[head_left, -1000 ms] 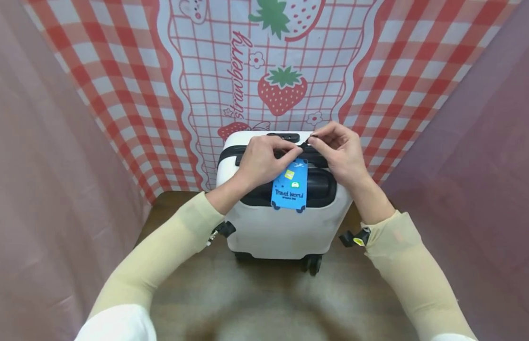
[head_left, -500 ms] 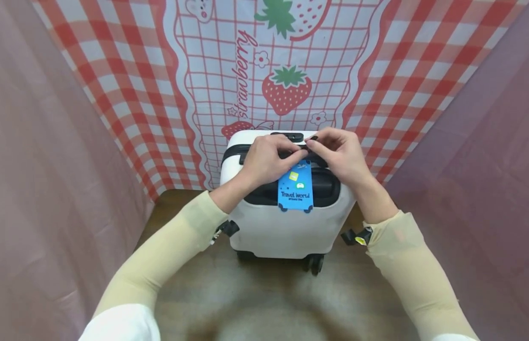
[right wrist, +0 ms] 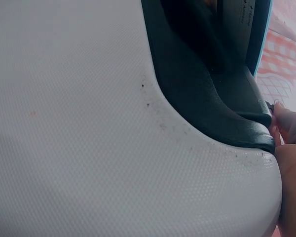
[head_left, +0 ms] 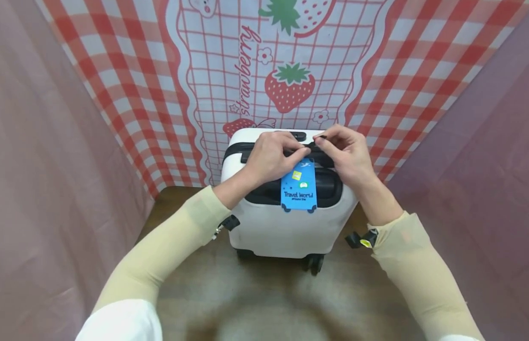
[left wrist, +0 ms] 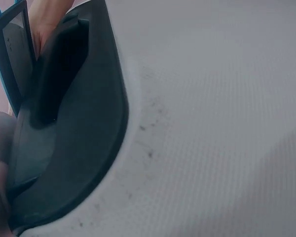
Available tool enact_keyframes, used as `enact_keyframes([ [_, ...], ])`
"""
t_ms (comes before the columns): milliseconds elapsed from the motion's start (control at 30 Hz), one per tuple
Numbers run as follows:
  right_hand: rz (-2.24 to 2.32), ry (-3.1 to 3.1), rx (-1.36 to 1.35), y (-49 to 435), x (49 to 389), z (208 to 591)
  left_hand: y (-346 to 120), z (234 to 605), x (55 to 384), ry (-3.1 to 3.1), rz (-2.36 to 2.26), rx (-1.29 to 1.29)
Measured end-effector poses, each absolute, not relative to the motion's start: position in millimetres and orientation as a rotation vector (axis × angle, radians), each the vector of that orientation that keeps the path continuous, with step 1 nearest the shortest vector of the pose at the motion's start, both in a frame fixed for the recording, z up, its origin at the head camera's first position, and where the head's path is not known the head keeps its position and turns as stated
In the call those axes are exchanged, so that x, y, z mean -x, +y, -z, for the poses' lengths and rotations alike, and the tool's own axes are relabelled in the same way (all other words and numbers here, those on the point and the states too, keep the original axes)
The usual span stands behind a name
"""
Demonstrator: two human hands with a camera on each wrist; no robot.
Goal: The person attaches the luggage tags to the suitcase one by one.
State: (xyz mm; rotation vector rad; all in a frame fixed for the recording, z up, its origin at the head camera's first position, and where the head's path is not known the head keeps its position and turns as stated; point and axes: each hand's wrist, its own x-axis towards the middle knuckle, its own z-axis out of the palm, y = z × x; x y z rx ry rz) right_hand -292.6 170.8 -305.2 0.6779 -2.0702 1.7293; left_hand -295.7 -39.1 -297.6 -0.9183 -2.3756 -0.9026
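Observation:
A white suitcase (head_left: 286, 232) stands upright on the floor, its black handle recess (left wrist: 106, 113) facing me. From its top handle a blue luggage tag (head_left: 297, 192) printed "Travel World" hangs over the recess. My left hand (head_left: 270, 158) pinches the tag's black strap (head_left: 311, 144) close above the tag, thumb against fingers. Just to the right, my right hand (head_left: 349, 154) pinches the strap's other end between thumb and fingertips. The strap's exact path round the handle is hidden by the hands. In the right wrist view, the tag's pale back (right wrist: 239, 29) shows lettering.
A black combination lock (head_left: 299, 136) sits on the suitcase top. Behind hangs a red-and-white checked strawberry cloth (head_left: 132, 90), with pinkish curtains (head_left: 469, 189) on both sides. Brown wood-look floor (head_left: 247, 298) lies in front, and black wheels (head_left: 314, 263) touch it.
My hands came together at the strap half a second ago. Now the right hand has drawn off a little to the right, and a short length of strap shows between them.

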Motion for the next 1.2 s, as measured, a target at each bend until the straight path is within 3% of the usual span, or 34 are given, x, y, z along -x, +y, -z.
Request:
enact_keyframes([
  [667,-1.781,-2.052,-0.646,172.0,295.3,300.2,-43.2,303.9,293.9,-2.368,0.975,0.903],
  [867,-1.472,-2.283,-0.655,176.7,299.0,301.6,-48.7,308.0,294.5,-2.429,0.873,0.869],
  [1033,-1.130,-2.514,-0.594,195.2,294.4,297.1,-76.9,308.2,287.1,-2.486,0.558,0.782],
  [1200,-0.907,-2.684,-0.550,235.3,286.2,301.6,-135.0,319.8,279.7,-2.435,0.427,0.666],
])
